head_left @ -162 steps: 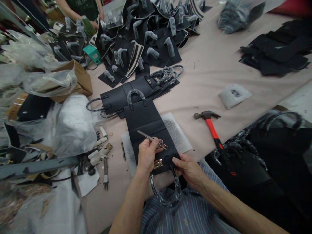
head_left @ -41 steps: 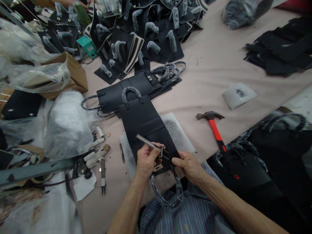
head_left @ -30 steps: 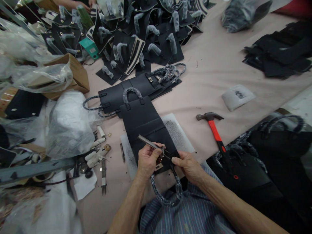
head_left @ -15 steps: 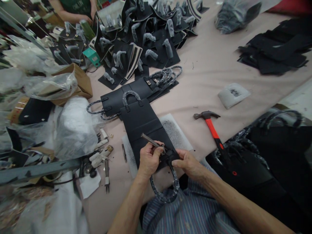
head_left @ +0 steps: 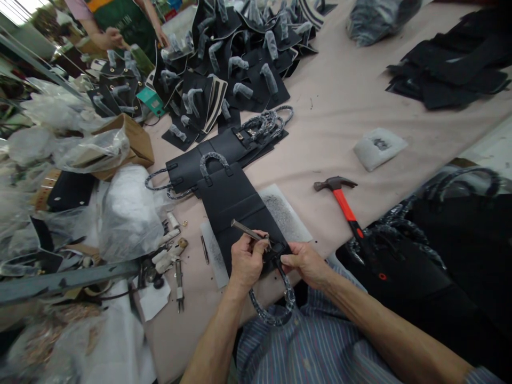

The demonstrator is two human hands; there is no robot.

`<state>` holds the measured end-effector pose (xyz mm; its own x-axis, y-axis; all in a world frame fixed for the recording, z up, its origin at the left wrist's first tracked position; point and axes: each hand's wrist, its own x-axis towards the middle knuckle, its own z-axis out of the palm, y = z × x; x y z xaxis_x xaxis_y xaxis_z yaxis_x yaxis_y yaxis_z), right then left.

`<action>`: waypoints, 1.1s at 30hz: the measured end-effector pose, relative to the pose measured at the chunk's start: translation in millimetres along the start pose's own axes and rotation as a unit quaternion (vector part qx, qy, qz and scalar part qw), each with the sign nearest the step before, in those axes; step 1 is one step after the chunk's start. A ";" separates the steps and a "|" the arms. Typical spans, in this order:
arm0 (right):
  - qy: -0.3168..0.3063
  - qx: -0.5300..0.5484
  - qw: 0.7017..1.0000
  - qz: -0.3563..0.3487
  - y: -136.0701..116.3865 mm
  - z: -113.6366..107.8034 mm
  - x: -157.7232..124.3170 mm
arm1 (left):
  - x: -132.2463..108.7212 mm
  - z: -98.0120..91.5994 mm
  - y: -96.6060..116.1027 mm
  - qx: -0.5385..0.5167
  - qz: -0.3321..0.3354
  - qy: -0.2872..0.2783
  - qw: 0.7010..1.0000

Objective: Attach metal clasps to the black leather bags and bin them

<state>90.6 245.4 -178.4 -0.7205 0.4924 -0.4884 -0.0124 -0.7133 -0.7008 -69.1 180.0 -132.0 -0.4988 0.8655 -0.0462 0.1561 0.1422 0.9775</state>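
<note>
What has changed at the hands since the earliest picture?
The prongs of the metal tool and the gold-coloured clasp, both visible then, no longer show. Neither hand let go: the left hand still grips the tool, the right hand the black panel. The hammer stayed put.

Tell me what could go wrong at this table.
The metal tool in the left hand, angled over the black bag panel, might slip and scratch it, or catch the right hand gripping the panel's edge. The claw hammer overhangs the edge of the table; a bump could knock it off.
</note>
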 end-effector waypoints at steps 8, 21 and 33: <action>0.020 0.007 1.000 0.007 -11.6 9.5 -0.8 | 3.4 2.0 5.2 0.055 0.036 -0.001 0.998; 0.032 -0.053 0.998 0.028 -19.8 11.4 6.2 | 8.6 5.4 3.9 0.149 0.088 0.000 0.985; 0.099 -0.140 0.982 -0.080 2.5 12.9 -21.2 | 2.6 15.7 -19.8 0.189 0.156 0.016 0.969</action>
<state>96.9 226.7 -163.1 -0.5761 0.6940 -0.4317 0.0960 -0.4671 -0.8790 -60.1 187.1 -154.7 -0.4019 0.8802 0.2524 0.6021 0.0464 0.7970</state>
